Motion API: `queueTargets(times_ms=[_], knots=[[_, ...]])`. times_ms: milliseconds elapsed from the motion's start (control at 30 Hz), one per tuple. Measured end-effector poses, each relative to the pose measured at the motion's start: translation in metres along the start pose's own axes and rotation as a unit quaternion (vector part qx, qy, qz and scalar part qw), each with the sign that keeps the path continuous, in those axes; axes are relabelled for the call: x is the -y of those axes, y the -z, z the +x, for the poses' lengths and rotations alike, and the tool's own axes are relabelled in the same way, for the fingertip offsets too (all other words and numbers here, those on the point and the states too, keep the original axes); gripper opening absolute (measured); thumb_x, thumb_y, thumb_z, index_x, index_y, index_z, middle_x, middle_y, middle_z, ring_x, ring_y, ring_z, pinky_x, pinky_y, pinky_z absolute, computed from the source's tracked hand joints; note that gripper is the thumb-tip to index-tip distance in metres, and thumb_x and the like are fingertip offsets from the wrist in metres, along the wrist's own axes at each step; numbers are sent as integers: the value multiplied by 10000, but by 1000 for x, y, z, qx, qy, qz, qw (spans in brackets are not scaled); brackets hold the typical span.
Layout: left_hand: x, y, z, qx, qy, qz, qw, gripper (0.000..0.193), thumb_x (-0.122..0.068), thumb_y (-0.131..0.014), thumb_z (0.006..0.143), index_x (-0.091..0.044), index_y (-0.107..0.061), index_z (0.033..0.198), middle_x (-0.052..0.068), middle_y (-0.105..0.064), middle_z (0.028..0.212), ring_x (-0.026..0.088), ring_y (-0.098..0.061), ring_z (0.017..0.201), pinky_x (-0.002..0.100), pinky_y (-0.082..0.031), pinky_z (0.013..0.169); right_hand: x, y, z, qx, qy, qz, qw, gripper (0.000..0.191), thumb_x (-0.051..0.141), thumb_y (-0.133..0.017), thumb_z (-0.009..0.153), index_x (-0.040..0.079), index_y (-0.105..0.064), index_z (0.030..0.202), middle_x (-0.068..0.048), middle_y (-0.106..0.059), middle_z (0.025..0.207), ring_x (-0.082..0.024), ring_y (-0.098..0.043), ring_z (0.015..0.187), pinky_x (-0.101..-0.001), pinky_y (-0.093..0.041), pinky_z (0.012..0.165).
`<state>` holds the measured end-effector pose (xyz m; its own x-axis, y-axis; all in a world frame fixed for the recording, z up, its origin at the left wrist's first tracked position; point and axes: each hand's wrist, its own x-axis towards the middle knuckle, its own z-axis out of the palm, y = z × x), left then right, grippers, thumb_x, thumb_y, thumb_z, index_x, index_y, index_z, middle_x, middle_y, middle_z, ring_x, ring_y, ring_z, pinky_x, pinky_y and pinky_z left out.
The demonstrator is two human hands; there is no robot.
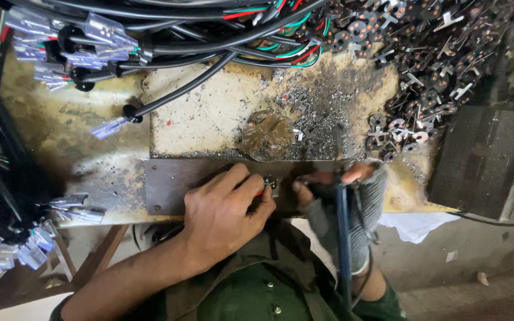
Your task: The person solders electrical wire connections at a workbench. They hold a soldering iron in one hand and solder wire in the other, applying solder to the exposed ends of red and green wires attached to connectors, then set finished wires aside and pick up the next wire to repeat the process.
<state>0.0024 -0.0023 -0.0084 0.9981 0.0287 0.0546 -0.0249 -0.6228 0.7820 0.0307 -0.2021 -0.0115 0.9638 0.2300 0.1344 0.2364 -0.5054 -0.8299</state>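
Green cloth sits nearest, then the left hand (pixel 224 208), curled tight, pinching thin red and green wire ends (pixel 267 185) against a rusty metal plate (pixel 168 184). Beside it a soldering tool (pixel 342 238) is gripped by the gloved right hand (pixel 352 202). Looks like a joint is mid-solder; steady tip contact is probably needed next. Further back, black cables (pixel 197 83) and loose metal terminals (pixel 423 65) are piled up.

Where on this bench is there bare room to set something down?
The pale slab between the cables and metal plate is bare. Left of it, stained benchtop. Top right is crowded with small metal parts; debris beside them.
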Motion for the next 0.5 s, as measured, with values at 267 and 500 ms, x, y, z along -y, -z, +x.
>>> queueTargets(times_ms=[267, 500], knots=[[-2, -4, 2, 5, 7, 6, 1000, 166, -194, -755, 848, -119, -625, 778, 47, -571, 787, 264, -647, 649, 401, -511, 534, -2, -18, -13, 4, 7, -46, 999, 525, -54, -832, 812, 73, -430, 1125, -78, -675, 959, -177, -639, 866, -305, -487, 836], [0, -4, -8, 35, 32, 2, 999, 171, -196, -778, 839, -102, -650, 776, 51, -594, 806, 272, -660, 652, 409, -512, 528, -3, -22, -14, -6, 3, -22, 1000, 538, -23, -808, 856, 56, -379, 1171, -67, -583, 1007, -163, -579, 888, -291, -472, 849]])
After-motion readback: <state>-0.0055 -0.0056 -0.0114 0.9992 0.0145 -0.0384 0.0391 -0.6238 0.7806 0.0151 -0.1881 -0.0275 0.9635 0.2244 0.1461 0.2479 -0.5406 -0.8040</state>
